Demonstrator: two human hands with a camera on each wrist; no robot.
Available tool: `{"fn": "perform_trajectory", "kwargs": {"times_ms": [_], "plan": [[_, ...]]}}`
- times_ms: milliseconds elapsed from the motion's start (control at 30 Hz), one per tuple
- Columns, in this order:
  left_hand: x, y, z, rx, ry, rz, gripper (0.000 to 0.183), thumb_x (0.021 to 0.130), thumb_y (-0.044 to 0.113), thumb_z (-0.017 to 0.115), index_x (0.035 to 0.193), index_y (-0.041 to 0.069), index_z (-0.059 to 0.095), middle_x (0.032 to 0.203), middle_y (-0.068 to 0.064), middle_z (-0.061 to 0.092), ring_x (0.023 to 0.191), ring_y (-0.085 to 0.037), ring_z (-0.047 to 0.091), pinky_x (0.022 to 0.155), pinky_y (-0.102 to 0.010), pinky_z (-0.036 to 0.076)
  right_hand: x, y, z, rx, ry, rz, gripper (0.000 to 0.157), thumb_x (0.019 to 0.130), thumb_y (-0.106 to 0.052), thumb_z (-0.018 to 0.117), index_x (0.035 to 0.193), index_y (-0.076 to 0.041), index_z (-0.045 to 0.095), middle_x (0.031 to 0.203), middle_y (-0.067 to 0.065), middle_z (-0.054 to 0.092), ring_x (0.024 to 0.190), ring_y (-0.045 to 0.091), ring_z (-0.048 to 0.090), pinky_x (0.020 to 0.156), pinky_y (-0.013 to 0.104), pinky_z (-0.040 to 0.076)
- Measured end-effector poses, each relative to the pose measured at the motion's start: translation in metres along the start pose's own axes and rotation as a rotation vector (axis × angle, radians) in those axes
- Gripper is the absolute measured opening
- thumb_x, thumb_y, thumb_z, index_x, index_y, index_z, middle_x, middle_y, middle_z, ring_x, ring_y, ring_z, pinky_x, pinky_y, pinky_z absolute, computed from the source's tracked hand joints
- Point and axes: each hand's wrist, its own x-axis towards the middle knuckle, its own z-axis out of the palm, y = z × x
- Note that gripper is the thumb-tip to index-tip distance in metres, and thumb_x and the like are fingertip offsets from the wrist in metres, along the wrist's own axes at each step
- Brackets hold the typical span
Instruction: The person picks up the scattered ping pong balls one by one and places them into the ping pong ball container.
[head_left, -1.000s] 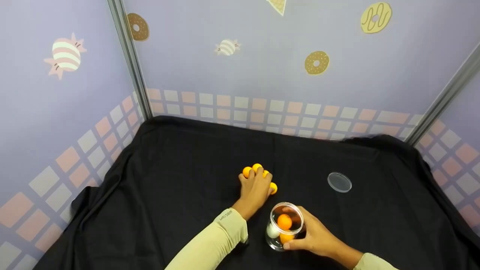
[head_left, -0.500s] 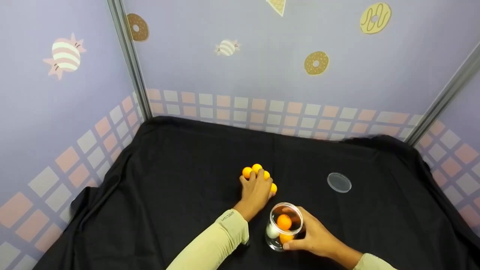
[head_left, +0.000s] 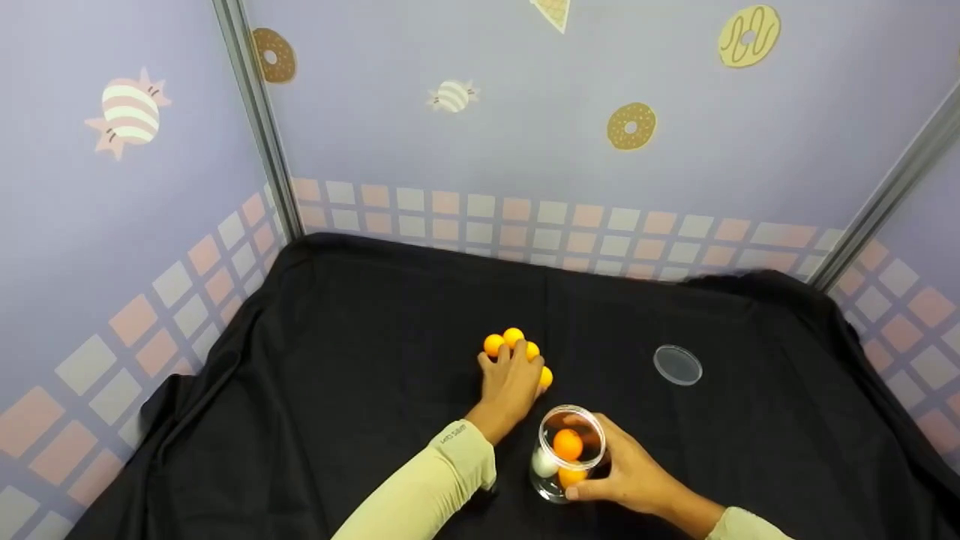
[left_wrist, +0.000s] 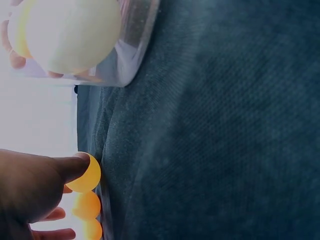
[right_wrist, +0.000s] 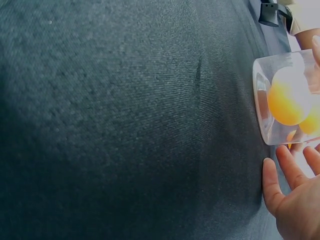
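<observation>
Three lilac wall panels point(head_left: 510, 135) stand around the scene, the right one cut off by the frame; three doughnuts, two wrapped sweets and one ice-cream cone, cropped at the top, are printed on them. Two metal posts point(head_left: 259, 112) mark the corners. One black cloth point(head_left: 375, 337) spreads below. Two pale sleeves point(head_left: 420, 487) reach in, the right one mostly out of frame.

The right hand point(head_left: 637, 469) holds the one clear jar point(head_left: 551, 491), which stands upright on the cloth, thumb in front and fingers behind its wall. The left hand point(head_left: 510, 386) has a narrow grip on the nearest orange ball point(head_left: 546, 376), its other fingers bent over the rest; how firmly, I cannot tell. One clear round lid point(head_left: 678, 365) lies flat, well apart to the right.

Four orange balls show outside the jar, the third point(head_left: 532, 350) partly covered by fingers. Inside, the head view shows three: two orange balls point(head_left: 568, 445) and one white ball point(head_left: 545, 461). The left wrist view alone shows the thumb point(left_wrist: 75, 167) lying across its ball; only three loose balls appear there. The right wrist view adds a black device point(right_wrist: 269, 14) by the left cuff, and glare hides much of the jar's contents.
</observation>
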Motion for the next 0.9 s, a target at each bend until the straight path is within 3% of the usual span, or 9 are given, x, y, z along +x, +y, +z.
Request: {"fn": "perform_trajectory", "kwargs": {"times_ms": [600, 900], "plan": [[0.0, -0.003, -0.01, 0.005, 0.014, 0.008, 0.043, 0.087, 0.048, 0.076, 0.125, 0.027, 0.07, 0.127, -0.005, 0.062, 0.109, -0.029, 0.06, 0.087, -0.059, 0.042, -0.001, 0.001, 0.0, 0.011, -0.002, 0.036, 0.084, 0.07, -0.029, 0.094, 0.143, -0.015, 0.054, 0.137, 0.002, 0.06, 0.116, 0.016, 0.063, 0.094, 0.026, 0.053], [-0.004, -0.006, -0.018, 0.001, 0.099, 0.042, 0.04, 0.085, 0.049, 0.077, 0.117, 0.026, 0.071, 0.118, -0.004, 0.065, 0.1, -0.027, 0.063, 0.082, -0.056, 0.043, -0.001, -0.001, 0.0, 0.014, 0.002, 0.026, 0.085, 0.069, -0.028, 0.094, 0.143, -0.016, 0.054, 0.137, 0.003, 0.06, 0.117, 0.018, 0.063, 0.097, 0.025, 0.052]]}}
